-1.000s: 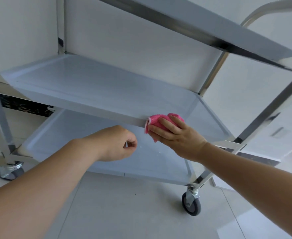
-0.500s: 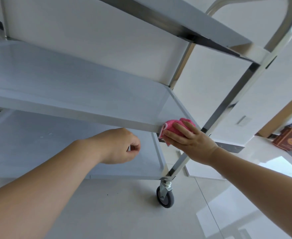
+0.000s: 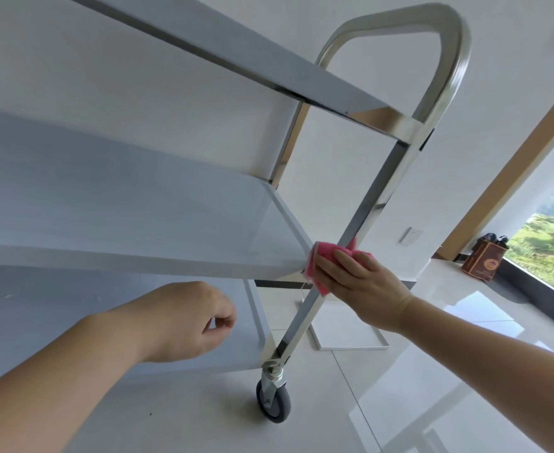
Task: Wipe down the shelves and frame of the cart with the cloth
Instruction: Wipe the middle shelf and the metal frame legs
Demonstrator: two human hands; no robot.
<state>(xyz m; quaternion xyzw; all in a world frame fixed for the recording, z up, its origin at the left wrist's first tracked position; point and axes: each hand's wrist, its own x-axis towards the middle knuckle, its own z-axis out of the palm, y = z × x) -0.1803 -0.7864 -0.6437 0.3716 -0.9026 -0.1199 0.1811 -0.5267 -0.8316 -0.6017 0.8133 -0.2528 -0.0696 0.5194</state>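
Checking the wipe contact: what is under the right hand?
The pink cloth, pressed by the right hand against the middle shelf corner and frame post. The joint beneath is covered.

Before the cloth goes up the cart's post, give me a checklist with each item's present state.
1. Pink cloth under the right hand: ok, straight fingers press it.
2. Cloth at the front corner of the middle shelf, against the upright post: ok.
3. Left hand off the cart: ok, loosely curled, holding nothing.
4. Post above the cloth unobstructed up to the top shelf: ok.
5. Caster wheel locked: cannot tell.
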